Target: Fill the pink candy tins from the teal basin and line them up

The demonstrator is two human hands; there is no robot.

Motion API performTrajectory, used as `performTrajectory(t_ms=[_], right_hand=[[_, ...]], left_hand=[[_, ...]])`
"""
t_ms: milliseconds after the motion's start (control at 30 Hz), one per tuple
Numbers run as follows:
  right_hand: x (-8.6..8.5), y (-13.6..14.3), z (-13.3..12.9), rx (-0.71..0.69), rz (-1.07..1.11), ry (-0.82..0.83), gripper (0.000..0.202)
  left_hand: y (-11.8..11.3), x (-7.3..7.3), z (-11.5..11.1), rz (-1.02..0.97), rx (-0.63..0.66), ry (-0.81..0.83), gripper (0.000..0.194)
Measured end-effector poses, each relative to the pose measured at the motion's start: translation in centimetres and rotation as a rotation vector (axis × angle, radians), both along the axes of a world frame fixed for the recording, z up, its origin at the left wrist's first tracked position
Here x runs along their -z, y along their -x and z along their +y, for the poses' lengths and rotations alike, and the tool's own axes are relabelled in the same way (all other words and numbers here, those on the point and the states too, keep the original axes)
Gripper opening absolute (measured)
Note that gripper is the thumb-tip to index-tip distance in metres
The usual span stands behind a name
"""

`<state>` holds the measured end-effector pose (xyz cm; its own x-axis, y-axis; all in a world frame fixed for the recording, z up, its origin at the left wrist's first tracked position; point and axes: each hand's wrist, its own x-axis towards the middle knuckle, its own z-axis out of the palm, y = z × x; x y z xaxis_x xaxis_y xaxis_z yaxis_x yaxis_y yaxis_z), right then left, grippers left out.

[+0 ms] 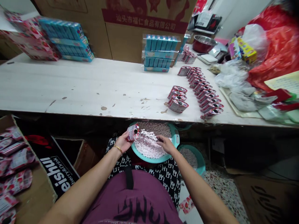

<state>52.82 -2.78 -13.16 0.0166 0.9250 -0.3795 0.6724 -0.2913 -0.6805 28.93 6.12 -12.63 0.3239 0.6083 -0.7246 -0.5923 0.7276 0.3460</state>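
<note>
My left hand (123,142) grips a small red-and-white printed candy box (133,132), tilted with its dark round opening toward the right. Below it a turquoise basin (176,137) on my lap holds many small white candies (149,149). My right hand (166,144) is over the basin's right part, its fingers closed together. A raised strip of candies reaches from those fingers toward the box; what carries it, if anything, is covered by candies.
Rows of similar boxes (207,96) stand on the white table (81,90), with blue packs (160,53) behind. Plastic bags (271,46) crowd the right. A carton (35,199) of printed packages is at left. A second turquoise basin (201,160) stands to the right.
</note>
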Motion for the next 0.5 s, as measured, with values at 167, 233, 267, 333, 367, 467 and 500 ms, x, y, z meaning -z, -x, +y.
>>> performTrajectory(t_ms=[167, 233, 267, 333, 367, 467, 500], right_hand=[[-6.7, -1.1, 0.9, -0.082, -0.026, -0.084, 0.032], [-9.6, -0.4, 1.7, -0.176, -0.207, -0.049, 0.031], [-10.8, 0.1, 2.1, -0.226, -0.318, -0.023, 0.031], [-12.8, 1.3, 2.9, -0.316, -0.533, 0.036, 0.030], [-13.6, 2.0, 3.2, -0.358, -0.618, 0.062, 0.029], [-15.3, 4.1, 4.3, -0.454, -0.762, 0.100, 0.029], [-15.7, 4.7, 4.6, -0.473, -0.786, 0.102, 0.029]], left_hand=[[-2.1, 0.1, -0.6, -0.043, 0.032, 0.032, 0.029], [-2.8, 0.2, -0.9, -0.068, 0.049, 0.048, 0.028], [-3.0, 0.2, -1.0, -0.079, 0.056, 0.053, 0.027], [-3.3, 0.3, -1.3, -0.089, 0.069, 0.062, 0.027], [-3.4, 0.3, -1.4, -0.087, 0.074, 0.067, 0.027], [-3.4, 0.4, -1.4, -0.079, 0.070, 0.101, 0.027], [-3.4, 0.5, -1.4, -0.083, 0.063, 0.118, 0.026]])
